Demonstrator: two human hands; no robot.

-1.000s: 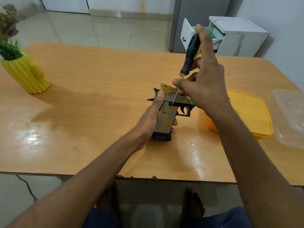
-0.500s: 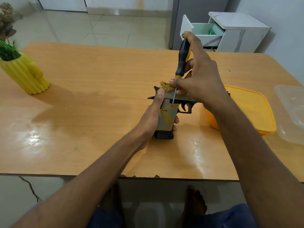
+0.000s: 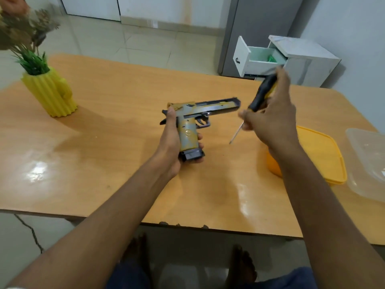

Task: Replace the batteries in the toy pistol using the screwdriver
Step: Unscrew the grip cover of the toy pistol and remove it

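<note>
No writing, label, brand name or number can be read anywhere in the frame. The toy pistol (image 3: 200, 113) at the centre carries only worn yellow and grey paint and a small round emblem on its grip, too blurred to make out as text.

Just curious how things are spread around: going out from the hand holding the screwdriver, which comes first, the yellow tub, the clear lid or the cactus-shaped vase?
From the right hand, in the head view:
1. Yellow tub: just beside and below the wrist, on the table's right side.
2. Clear lid: further right, at the table's edge.
3. Cactus-shaped vase: far across, at the left end.
</note>
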